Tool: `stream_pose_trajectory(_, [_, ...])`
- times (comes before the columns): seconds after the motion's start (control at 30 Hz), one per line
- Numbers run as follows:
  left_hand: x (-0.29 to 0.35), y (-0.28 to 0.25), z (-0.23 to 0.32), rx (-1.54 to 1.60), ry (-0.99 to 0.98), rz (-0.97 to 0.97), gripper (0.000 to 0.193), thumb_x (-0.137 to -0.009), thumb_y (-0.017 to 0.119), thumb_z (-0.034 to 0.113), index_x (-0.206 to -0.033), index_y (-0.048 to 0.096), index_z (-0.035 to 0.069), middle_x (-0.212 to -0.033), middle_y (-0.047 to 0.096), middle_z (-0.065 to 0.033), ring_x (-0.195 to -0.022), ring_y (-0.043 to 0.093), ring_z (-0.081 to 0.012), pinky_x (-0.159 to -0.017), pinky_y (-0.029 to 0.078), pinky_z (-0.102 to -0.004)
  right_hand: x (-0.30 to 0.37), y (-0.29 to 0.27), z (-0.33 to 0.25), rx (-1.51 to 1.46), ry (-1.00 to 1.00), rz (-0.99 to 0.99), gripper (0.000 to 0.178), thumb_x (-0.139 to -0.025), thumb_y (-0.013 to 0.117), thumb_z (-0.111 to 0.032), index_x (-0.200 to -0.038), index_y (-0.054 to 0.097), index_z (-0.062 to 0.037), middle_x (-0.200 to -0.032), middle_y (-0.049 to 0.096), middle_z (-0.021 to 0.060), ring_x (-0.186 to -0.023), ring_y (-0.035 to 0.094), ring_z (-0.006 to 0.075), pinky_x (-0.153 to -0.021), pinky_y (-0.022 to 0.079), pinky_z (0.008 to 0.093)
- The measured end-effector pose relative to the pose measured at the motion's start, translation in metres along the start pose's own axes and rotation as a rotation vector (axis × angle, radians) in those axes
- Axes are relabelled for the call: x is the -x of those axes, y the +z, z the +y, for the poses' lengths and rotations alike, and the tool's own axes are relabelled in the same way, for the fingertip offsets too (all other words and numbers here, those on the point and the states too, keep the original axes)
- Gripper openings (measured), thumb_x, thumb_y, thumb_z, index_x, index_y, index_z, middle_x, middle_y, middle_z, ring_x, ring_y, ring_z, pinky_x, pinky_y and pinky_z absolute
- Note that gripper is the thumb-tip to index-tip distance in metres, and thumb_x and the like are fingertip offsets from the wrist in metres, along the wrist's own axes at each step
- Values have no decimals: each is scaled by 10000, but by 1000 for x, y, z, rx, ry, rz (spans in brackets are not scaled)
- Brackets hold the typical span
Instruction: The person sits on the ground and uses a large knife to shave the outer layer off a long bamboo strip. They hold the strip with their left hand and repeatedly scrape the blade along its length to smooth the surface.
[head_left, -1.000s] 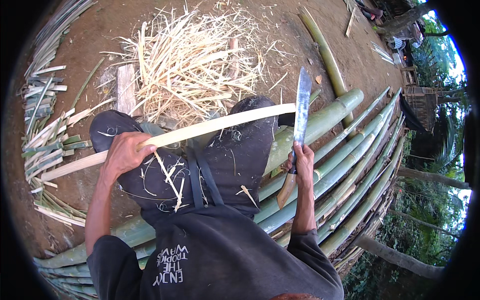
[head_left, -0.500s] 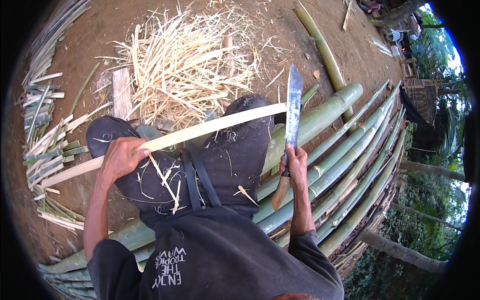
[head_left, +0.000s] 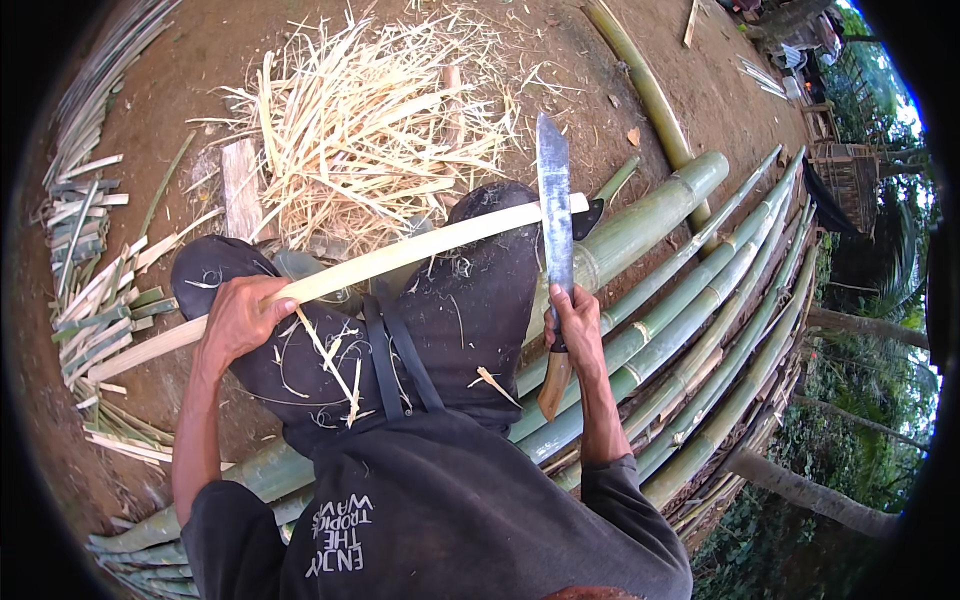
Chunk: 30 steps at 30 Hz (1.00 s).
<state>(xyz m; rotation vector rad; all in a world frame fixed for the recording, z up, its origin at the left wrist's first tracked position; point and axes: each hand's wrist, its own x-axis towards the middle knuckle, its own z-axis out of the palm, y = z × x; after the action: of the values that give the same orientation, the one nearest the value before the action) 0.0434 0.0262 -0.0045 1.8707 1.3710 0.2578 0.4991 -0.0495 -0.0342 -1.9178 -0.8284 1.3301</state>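
My left hand (head_left: pixel 243 318) is closed round a long pale bamboo strip (head_left: pixel 420 248), thumb on top. The strip slants across my thighs, its far end past my right knee. My right hand (head_left: pixel 577 328) grips a machete (head_left: pixel 555 190) low on its blade, just above the wooden handle (head_left: pixel 551 388). The blade points away from me, crossing over the strip close to its right end. Whether blade and strip touch, I cannot tell. Thin shavings (head_left: pixel 330 355) lie on my dark trousers.
A big heap of pale shavings (head_left: pixel 370 130) covers the ground ahead, beside a short wooden board (head_left: pixel 240 190). Several green bamboo poles (head_left: pixel 650 220) run along my right. Split strips (head_left: pixel 100 310) are piled at the left. Another pole (head_left: pixel 645 85) lies at the far right.
The machete and my right hand have shifted left along the strip, so its end now shows to the right of the blade. My left hand holds almost the same place.
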Motion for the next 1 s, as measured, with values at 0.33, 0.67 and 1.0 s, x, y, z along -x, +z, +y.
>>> stream_pose_trajectory(0.33, [1, 0, -2, 8, 9, 14, 308, -849, 688, 230, -1026, 710, -22, -885, 690, -214, -821, 666, -400, -738, 501, -425, 1, 8, -11, -59, 30, 41, 295, -1009, 586, -309, -886, 530, -48, -575, 535, 18, -424, 510, 107, -381, 411, 263])
stream_pose_trajectory(0.67, [-2, -4, 3, -6, -24, -14, 315, -850, 706, 260, -1028, 727, 1, -917, 702, -223, -850, 670, -417, -741, 512, -430, 4, 12, -10, -130, 35, 52, 281, -1003, 599, -308, -896, 524, -60, -579, 530, 13, -414, 505, 109, -373, 420, 264])
stream_pose_trajectory(1.0, [-1, -4, 1, 12, -42, -25, 304, -847, 705, 253, -1023, 733, 7, -912, 707, -213, -835, 678, -396, -738, 512, -423, 16, 31, -11, -103, 26, 20, 316, -1004, 592, -312, -872, 544, -29, -591, 534, 20, -438, 506, 109, -402, 410, 262])
